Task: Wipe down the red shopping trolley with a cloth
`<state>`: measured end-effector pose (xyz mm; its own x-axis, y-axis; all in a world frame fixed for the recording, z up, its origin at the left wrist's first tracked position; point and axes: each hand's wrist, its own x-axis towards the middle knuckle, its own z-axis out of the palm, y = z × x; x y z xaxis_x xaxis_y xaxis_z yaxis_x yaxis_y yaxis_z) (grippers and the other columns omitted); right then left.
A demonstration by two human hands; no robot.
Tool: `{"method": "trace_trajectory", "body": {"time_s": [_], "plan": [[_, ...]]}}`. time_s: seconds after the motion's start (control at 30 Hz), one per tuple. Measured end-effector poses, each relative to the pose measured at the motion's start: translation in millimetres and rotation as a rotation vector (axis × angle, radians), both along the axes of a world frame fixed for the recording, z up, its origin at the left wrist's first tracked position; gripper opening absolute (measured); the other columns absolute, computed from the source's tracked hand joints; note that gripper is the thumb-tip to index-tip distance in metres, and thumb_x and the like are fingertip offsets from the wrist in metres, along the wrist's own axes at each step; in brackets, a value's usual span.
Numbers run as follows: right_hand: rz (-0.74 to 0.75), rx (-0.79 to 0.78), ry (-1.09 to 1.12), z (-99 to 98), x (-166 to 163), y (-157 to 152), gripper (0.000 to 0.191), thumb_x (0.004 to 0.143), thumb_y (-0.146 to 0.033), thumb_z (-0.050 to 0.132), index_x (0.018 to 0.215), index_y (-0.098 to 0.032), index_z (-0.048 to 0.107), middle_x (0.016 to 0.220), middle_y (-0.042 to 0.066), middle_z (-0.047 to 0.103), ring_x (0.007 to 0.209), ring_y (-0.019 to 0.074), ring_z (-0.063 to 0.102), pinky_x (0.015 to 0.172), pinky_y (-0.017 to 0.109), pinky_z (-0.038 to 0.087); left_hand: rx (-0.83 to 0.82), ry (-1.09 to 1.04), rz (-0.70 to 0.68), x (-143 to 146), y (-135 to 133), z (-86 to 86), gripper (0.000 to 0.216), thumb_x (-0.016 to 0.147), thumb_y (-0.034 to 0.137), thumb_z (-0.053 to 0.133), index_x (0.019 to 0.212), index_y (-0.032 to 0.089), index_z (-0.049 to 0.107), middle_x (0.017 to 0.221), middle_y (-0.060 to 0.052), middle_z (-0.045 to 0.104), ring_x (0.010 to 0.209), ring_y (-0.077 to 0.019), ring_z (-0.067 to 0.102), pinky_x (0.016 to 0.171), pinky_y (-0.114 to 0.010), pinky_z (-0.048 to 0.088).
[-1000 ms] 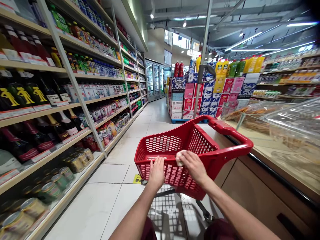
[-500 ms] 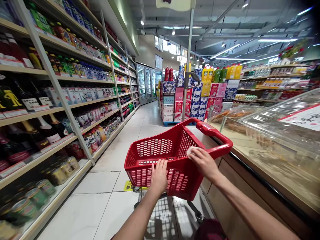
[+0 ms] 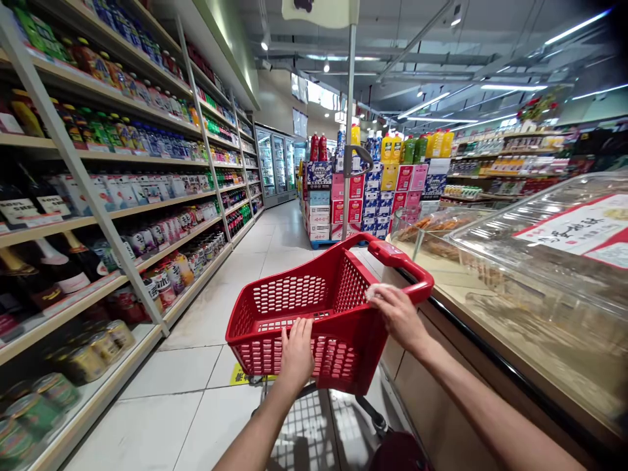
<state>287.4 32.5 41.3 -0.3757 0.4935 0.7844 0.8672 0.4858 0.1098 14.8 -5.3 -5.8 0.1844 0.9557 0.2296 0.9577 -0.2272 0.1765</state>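
White crumpled cloth (image 3: 375, 291), soft and thin-looking, is pinched in the fingers of the right hand (image 3: 398, 317), against the near rim of a red plastic shopping cart (image 3: 338, 320) with a perforated basket. That spot lies toward the handle end, just beside the thick red handle (image 3: 402, 261). The left hand (image 3: 297, 350) rests farther along the same rim, fingers extended close together over its edge; its thumb is hidden, so I cannot tell whether it grips. The cart stands upright before the person, between both sides of the aisle.

Beneath its far end, a yellow floor marking (image 3: 239, 375) shows on the pale square tiles (image 3: 161, 373). To the right, near the handle, runs a beige counter (image 3: 451, 278) bearing clear plastic covers (image 3: 530, 239). Leftward, tall beige-edged shelves (image 3: 199, 288) hold bottles and cans. Straight ahead, past a grey metal pole (image 3: 352, 85), stand stacked colourful cartons (image 3: 383, 199) topped with bottles.
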Motion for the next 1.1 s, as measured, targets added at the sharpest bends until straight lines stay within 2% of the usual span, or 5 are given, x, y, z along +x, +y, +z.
{"method": "trace_trajectory", "body": {"time_s": [0.17,0.57,0.73,0.97,1.1], "plan": [[-0.325,0.096,0.301,17.5,66,16,0.025,0.079,-0.020,0.042,0.083,-0.017,0.066,0.089,0.010,0.062,0.083,0.0211,0.051,0.078,0.038,0.039,0.025,0.022,0.006,1,-1,-2.2,0.071,0.064,0.001,0.036,0.133,0.013,0.032,0.139,-0.008,0.036,0.131,-0.0200,0.024,0.108,-0.047,0.013],[-0.248,0.073,0.217,16.3,20,0,0.021,0.080,-0.019,0.045,0.089,-0.020,0.063,0.096,0.007,0.061,0.092,0.0210,0.050,0.084,0.037,0.037,-0.017,0.001,-0.014,2,-6,1.4,0.074,0.062,0.003,0.039,0.135,0.015,0.028,0.142,-0.005,0.031,0.133,-0.0185,0.018,0.109,-0.046,0.011],[0.104,-0.069,-0.017,-5.1,-42,-12,0.024,0.082,-0.014,0.042,0.090,-0.025,0.062,0.102,0.001,0.062,0.098,0.0155,0.049,0.089,0.031,0.033,-0.022,0.014,-0.025,2,-9,4.4,0.074,0.063,0.005,0.039,0.135,0.016,0.027,0.142,-0.005,0.031,0.133,-0.0188,0.019,0.108,-0.047,0.011],[-0.373,0.088,0.173,4.6,12,0,0.024,0.079,-0.024,0.048,0.099,-0.021,0.061,0.113,0.010,0.057,0.107,0.0265,0.045,0.091,0.047,0.027,-0.019,0.045,-0.043,2,-10,5.0,0.077,0.062,0.004,0.039,0.136,0.018,0.024,0.143,-0.004,0.029,0.133,-0.0194,0.017,0.108,-0.049,0.009],[-0.179,0.060,-0.034,-13.7,-9,-4,0.031,0.079,-0.017,0.043,0.106,-0.023,0.060,0.120,0.008,0.055,0.116,0.0233,0.041,0.095,0.041,0.029,-0.054,0.030,-0.030,6,-9,7.6,0.079,0.060,0.007,0.041,0.136,0.017,0.024,0.144,-0.005,0.027,0.134,-0.0202,0.014,0.108,-0.049,0.008]]}}
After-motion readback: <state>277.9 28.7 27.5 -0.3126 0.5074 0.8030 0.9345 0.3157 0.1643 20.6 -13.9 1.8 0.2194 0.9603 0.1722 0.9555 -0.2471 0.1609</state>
